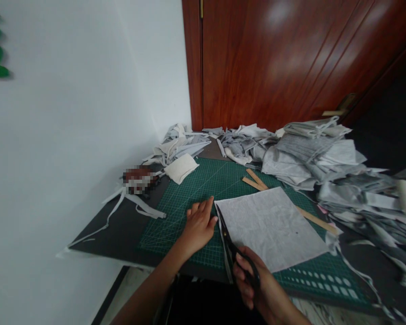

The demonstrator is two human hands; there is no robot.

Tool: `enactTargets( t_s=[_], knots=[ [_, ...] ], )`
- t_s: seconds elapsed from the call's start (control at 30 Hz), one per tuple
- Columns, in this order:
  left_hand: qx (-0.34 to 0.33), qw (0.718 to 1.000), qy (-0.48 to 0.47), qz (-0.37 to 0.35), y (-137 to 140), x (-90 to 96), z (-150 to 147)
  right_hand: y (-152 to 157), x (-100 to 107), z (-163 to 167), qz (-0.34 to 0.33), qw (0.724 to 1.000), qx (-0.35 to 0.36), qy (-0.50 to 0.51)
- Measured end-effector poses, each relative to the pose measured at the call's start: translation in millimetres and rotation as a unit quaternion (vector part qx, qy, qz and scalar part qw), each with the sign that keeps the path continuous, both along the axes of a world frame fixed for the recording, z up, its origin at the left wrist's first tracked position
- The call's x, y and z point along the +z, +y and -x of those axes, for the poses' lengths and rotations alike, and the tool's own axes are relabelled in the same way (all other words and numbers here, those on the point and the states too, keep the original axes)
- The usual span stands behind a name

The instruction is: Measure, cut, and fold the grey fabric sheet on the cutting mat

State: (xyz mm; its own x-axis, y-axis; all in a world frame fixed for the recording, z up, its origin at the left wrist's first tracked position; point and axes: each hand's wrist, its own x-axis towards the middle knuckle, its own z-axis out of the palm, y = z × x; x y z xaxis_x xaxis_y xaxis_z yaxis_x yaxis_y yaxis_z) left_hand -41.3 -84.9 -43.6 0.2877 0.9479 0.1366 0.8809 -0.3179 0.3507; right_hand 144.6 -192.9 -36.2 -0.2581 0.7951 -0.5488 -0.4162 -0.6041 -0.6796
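Observation:
Black-handled scissors point(235, 250) are in my right hand point(248, 275), its fingers through and around the handles. Their blades run along the left edge of a light grey square of cloth point(269, 228), pointing to its far left corner. A narrow strip point(227, 257) hangs beside that edge, over the table's front. My left hand point(200, 224) rests on the green cutting mat point(176, 212), just left of the cloth, fingers stretched towards the corner. Its thumb is near the cloth's edge; I cannot tell whether it touches the strip.
Wooden rulers point(257, 183) lie partly under the cloth. Piles of grey fabric point(311, 153) stand at the back and right. Scraps point(176, 146) and a cream piece point(182, 168) are at the back left, near a blurred-out item point(138, 180). A wall and a wooden door point(264, 67) border the table.

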Motion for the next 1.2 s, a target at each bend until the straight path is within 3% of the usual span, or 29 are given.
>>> enactTargets(
  t_s=[0.2, 0.4, 0.53, 0.7, 1.2],
  knots=[
    [-0.019, 0.999, 0.048, -0.017, 22, 0.6, -5, -1, 2, 0, 0.010, 1.000, -0.013, 0.011],
    [0.001, 0.997, 0.017, -0.075, 6, -1.8, -5, -5, -2, -3, 0.002, 1.000, -0.001, 0.020],
    [-0.064, 0.990, -0.013, -0.122, -1, -2.5, -2, -5, -3, -4, 0.003, 1.000, 0.008, 0.025],
    [-0.155, 0.983, -0.025, -0.092, 2, -2.6, 0, -4, -1, -8, 0.008, 0.999, 0.008, 0.038],
    [-0.162, 0.984, -0.034, -0.072, 5, -0.3, 0, 10, 12, -16, -0.005, 0.999, 0.035, -0.007]
  ],
)
